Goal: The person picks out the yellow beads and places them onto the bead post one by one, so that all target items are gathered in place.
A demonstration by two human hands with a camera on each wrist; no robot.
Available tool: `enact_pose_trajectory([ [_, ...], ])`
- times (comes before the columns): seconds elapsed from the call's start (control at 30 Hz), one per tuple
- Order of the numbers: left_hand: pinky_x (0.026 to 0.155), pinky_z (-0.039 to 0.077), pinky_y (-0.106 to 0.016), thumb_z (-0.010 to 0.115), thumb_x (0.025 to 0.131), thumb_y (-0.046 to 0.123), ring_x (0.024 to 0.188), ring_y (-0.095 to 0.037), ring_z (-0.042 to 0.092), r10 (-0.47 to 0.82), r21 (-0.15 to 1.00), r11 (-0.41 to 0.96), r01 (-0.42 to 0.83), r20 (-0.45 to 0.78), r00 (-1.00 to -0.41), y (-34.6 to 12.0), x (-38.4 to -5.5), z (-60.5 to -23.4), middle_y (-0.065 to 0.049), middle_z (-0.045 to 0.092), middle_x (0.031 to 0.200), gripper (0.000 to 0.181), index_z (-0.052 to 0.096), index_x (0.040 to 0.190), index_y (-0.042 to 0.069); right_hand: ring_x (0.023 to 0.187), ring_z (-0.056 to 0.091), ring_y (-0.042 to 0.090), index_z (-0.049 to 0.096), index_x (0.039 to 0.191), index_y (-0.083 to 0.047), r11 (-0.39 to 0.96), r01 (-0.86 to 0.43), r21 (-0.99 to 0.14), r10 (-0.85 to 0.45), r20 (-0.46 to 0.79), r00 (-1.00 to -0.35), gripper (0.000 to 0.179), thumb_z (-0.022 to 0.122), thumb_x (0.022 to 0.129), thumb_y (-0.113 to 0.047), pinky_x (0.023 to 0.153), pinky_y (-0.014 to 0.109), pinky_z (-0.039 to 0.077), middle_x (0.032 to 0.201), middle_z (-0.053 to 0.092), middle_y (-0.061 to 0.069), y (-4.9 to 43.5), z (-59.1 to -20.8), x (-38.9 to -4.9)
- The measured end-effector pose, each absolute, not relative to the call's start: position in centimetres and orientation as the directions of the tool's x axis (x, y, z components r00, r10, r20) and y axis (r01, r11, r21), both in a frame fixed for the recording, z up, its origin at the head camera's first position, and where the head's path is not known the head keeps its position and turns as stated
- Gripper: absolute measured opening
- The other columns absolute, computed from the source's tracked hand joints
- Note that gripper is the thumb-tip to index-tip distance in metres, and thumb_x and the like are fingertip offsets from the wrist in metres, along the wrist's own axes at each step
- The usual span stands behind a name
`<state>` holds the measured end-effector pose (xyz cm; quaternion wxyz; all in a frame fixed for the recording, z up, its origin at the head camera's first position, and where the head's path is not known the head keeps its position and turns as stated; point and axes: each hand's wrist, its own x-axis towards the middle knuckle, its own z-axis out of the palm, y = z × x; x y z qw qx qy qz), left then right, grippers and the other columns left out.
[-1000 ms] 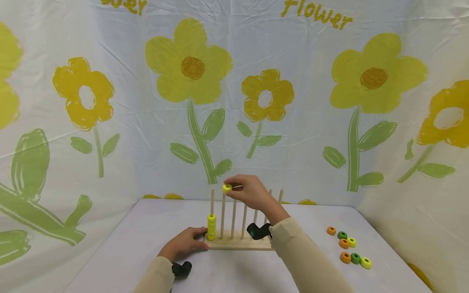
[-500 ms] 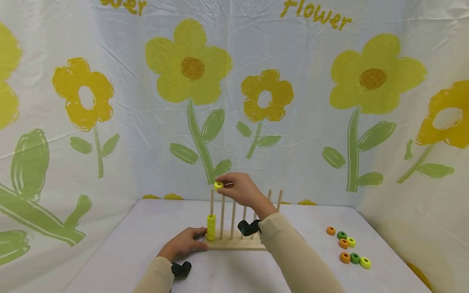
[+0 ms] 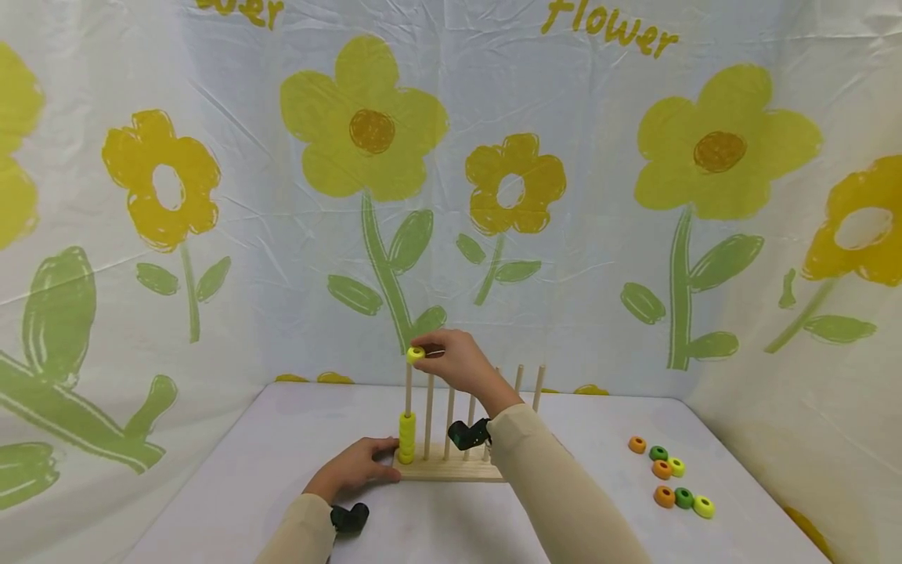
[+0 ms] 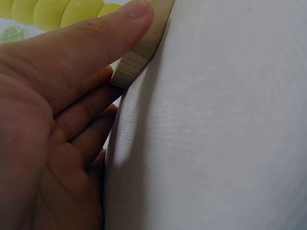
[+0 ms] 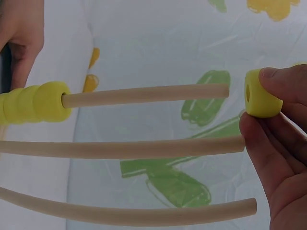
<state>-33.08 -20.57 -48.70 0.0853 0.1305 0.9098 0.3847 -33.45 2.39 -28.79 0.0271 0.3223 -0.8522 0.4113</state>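
A yellow bead (image 5: pixel 263 95) is pinched between the thumb and fingers of my right hand (image 3: pixel 456 362). In the right wrist view its hole faces the tip of the leftmost wooden peg (image 5: pixel 153 95), with a small gap between them. Lower on that peg sits a stack of several yellow beads (image 3: pixel 406 439). My left hand (image 3: pixel 358 468) grips the left end of the wooden base (image 3: pixel 451 470); in the left wrist view the thumb (image 4: pixel 129 19) lies along its edge and the other fingers bend around its corner.
Several more pegs (image 3: pixel 427 423) rise from the base, partly hidden by the right arm. On the right of the white table (image 3: pixel 585 486) lie loose beads: orange (image 3: pixel 664 496), green (image 3: pixel 683 497) and yellow (image 3: pixel 703 506). A flower-printed cloth (image 3: pixel 578 298) hangs behind.
My right hand has carried the yellow bead leftward and slightly up, from over the second peg to the top of the leftmost one. The left hand keeps its place on the base.
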Motion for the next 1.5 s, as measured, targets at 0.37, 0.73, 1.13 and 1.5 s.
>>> enact_pose_trajectory([
  [0.37, 0.112, 0.027, -0.064, 0.08, 0.075, 0.045, 0.14, -0.041, 0.036, 0.322, 0.721, 0.666, 0.194, -0.044, -0.946, -20.4, -33.1, -48.4, -0.013, 0.048, 0.147, 0.076, 0.054, 0.139, 0.014, 0.112, 0.065, 0.019, 0.065, 0.126, -0.012, 0.487, -0.561, -0.669, -0.515, 0.299, -0.803, 0.036, 0.067, 0.092, -0.023, 0.092, 0.033, 0.055, 0.12, 0.068, 0.002, 1.9, -29.0, -34.0],
  [0.73, 0.111, 0.027, -0.064, 0.079, 0.076, 0.046, 0.14, -0.041, 0.036, 0.31, 0.72, 0.67, 0.18, -0.05, -0.95, -20.5, -33.1, -48.3, -0.013, 0.049, 0.147, 0.075, 0.054, 0.139, 0.014, 0.106, 0.066, 0.014, 0.067, 0.123, -0.015, 0.538, -0.563, -0.627, -0.521, 0.276, -0.807, 0.033, 0.069, 0.091, -0.023, 0.088, 0.03, 0.056, 0.115, 0.07, 0.0, 1.5, -28.9, -34.1],
  [1.13, 0.112, 0.027, -0.063, 0.078, 0.078, 0.044, 0.14, -0.041, 0.036, 0.316, 0.713, 0.678, 0.181, -0.06, -0.947, -20.5, -33.1, -48.5, -0.014, 0.047, 0.148, 0.075, 0.052, 0.14, 0.012, 0.113, 0.063, 0.016, 0.067, 0.124, -0.017, 0.575, -0.582, -0.575, -0.537, 0.272, -0.799, 0.032, 0.067, 0.092, -0.025, 0.095, 0.033, 0.054, 0.122, 0.068, 0.0, 1.5, -28.9, -34.0],
  [1.5, 0.112, 0.026, -0.065, 0.078, 0.077, 0.046, 0.14, -0.042, 0.035, 0.316, 0.71, 0.679, 0.187, -0.052, -0.947, -20.5, -33.2, -48.8, -0.014, 0.046, 0.148, 0.077, 0.051, 0.141, 0.013, 0.116, 0.063, 0.023, 0.067, 0.122, -0.019, 0.511, -0.631, -0.584, -0.559, 0.332, -0.76, 0.029, 0.065, 0.093, -0.022, 0.097, 0.036, 0.053, 0.126, 0.066, 0.001, 2.5, -28.8, -33.0],
])
